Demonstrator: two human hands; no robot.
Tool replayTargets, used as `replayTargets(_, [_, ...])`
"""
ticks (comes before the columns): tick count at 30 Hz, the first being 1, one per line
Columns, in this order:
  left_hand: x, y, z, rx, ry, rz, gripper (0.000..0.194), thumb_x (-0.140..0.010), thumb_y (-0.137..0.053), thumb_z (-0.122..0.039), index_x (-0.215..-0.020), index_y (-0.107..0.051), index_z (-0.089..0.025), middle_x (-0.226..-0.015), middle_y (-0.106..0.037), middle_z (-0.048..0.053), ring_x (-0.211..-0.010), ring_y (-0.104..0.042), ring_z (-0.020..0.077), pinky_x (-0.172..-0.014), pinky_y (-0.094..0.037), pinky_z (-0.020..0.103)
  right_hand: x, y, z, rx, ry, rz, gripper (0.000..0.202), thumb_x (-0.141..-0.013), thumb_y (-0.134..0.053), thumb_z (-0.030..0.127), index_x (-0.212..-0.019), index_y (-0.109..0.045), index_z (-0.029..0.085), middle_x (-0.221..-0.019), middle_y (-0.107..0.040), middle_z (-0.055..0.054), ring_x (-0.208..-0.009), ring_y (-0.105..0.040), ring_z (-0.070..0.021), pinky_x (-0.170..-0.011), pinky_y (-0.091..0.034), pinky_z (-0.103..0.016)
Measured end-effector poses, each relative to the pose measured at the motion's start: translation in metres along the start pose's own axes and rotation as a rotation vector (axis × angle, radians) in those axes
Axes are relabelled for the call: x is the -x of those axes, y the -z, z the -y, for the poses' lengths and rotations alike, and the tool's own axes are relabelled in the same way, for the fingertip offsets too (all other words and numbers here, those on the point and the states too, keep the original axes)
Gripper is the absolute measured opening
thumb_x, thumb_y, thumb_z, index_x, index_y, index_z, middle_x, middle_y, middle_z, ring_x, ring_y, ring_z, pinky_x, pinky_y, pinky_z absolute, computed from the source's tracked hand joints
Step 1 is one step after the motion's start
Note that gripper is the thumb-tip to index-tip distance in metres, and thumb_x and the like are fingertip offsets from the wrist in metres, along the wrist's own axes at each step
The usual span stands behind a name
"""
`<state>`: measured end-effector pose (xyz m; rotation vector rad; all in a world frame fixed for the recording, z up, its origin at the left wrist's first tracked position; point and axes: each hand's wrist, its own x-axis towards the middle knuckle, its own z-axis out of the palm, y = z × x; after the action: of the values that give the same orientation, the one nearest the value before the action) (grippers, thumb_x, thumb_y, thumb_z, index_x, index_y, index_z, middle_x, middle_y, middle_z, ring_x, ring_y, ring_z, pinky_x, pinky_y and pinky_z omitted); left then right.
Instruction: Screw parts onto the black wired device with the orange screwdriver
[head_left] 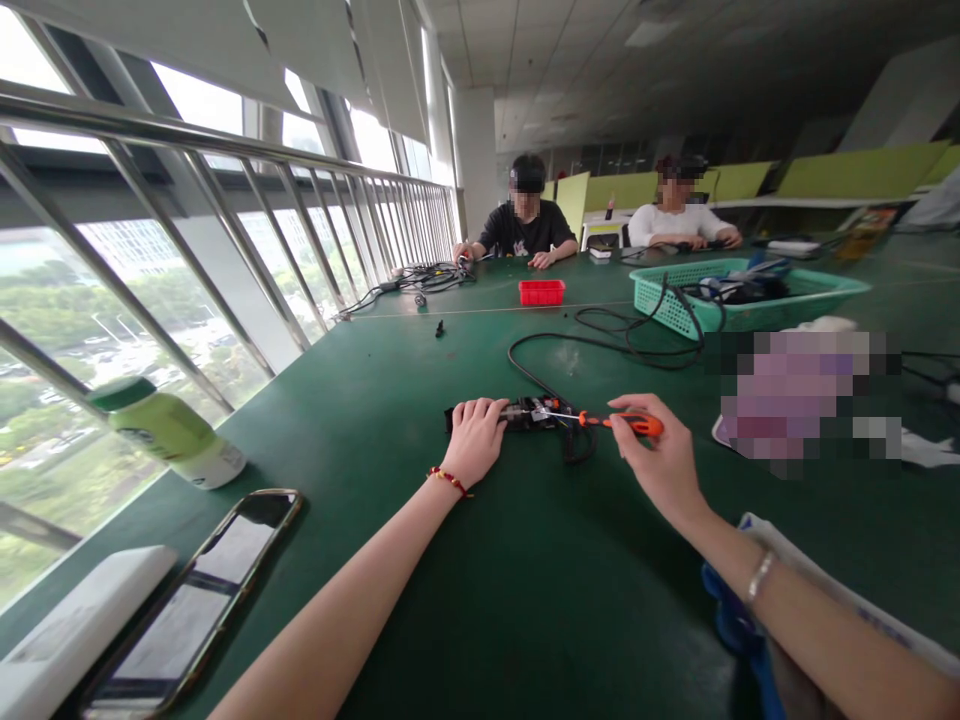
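Observation:
On the green table [405, 590] lies a black device [536, 413] with exposed inner parts and a black cable [529, 365] running from it. My left hand [477, 438] is closed over the device's left end and presses it to the table. An orange and black screwdriver [641, 425] is held by its handle in the fingers of my right hand [660, 455]. Its shaft points left, with the tip over the middle of the device. Whether the tip touches a screw is too small to tell.
A green basket [817, 291] of dark parts stands at the back right, a red tray [541, 292] at the back middle. A bottle [176, 435] and a phone [199, 610] lie at the left. Two people [527, 225] sit across the table. Blurred pink item [795, 390] at the right.

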<state>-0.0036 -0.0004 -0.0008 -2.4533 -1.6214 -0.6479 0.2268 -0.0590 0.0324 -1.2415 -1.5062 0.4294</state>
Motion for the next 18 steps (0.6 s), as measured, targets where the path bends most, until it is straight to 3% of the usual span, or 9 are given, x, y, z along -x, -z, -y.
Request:
replayTargets(5, [0.002, 0.0005, 0.0003, 0.002, -0.023, -0.004, 0.039, -0.09, -0.037, -0.022, -0.128, -0.039, -0.016, -0.116, -0.051, 0.01, -0.107, -0.042, 0.0227, -0.1, -0.029, 0.041, 0.0029, 0.0031, -0.0076, -0.068, 0.048, -0.088, 0.025, -0.075, -0.057, 0.029, -0.098, -0.051, 0.022, -0.09, -0.053, -0.003, -0.067, -0.056, -0.015, -0.057, -0.048, -0.028])
replayTargets(8, [0.0025, -0.0009, 0.0007, -0.014, -0.05, -0.024, 0.041, -0.09, -0.037, -0.021, -0.13, -0.037, -0.013, -0.117, -0.05, 0.011, -0.108, -0.042, 0.0233, -0.1, -0.029, 0.041, 0.0058, 0.0048, -0.0033, 0.022, 0.09, -0.023, 0.014, -0.08, -0.054, 0.032, -0.09, -0.055, 0.022, -0.083, -0.058, -0.003, -0.064, -0.056, -0.0148, -0.056, -0.047, -0.027])
replayTargets(12, [0.0025, -0.0034, 0.0012, -0.024, -0.064, -0.058, 0.038, -0.089, -0.037, -0.019, -0.126, -0.041, -0.015, -0.115, -0.05, 0.011, -0.108, -0.042, 0.0233, -0.098, -0.031, 0.042, 0.0091, 0.002, -0.002, 0.09, 0.183, -0.049, 0.014, -0.082, -0.053, 0.033, -0.088, -0.057, 0.021, -0.067, -0.057, 0.001, -0.052, -0.053, -0.0118, -0.052, -0.044, -0.025])
replayTargets(18, [0.0018, -0.0053, 0.0021, -0.036, -0.047, -0.084, 0.035, -0.088, -0.038, -0.017, -0.123, -0.044, -0.015, -0.115, -0.05, 0.012, -0.108, -0.042, 0.024, -0.098, -0.031, 0.042, 0.0075, -0.0027, -0.0029, 0.047, 0.297, -0.109, 0.028, -0.075, -0.058, 0.022, -0.102, -0.049, 0.021, -0.082, -0.059, -0.001, -0.072, -0.061, -0.0147, -0.068, -0.05, -0.028])
